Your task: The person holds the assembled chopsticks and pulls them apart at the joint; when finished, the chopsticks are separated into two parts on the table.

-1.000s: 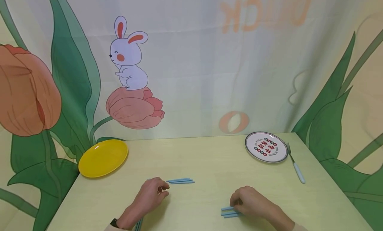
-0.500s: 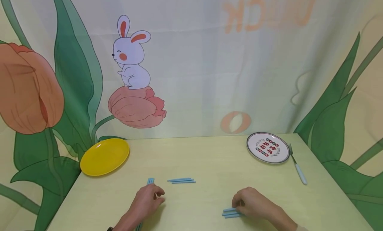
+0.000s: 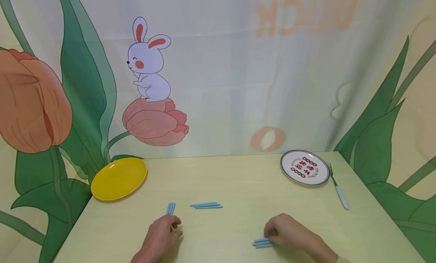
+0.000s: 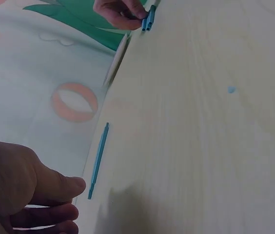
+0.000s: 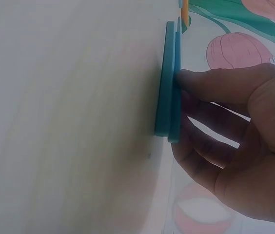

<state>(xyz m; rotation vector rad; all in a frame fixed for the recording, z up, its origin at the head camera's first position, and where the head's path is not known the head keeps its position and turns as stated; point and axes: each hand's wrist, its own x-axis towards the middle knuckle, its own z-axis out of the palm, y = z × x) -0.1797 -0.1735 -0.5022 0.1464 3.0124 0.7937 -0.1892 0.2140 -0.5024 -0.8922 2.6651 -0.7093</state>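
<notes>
Leftmost sticks [image 3: 171,209]: head view only, apparently

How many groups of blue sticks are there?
3: left group, partly hidden by the left hand; middle group, untouched; right group, in the right hand. Others may be hidden.

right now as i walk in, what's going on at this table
Someone's right hand pinches at the right group of light blue sticks. The left hand holds nothing and partly hides a second group in the head view. A third group lies between the hands, farther back. Beyond, a yellow plate sits left; a printed white plate sits right, beside a fork.
</notes>
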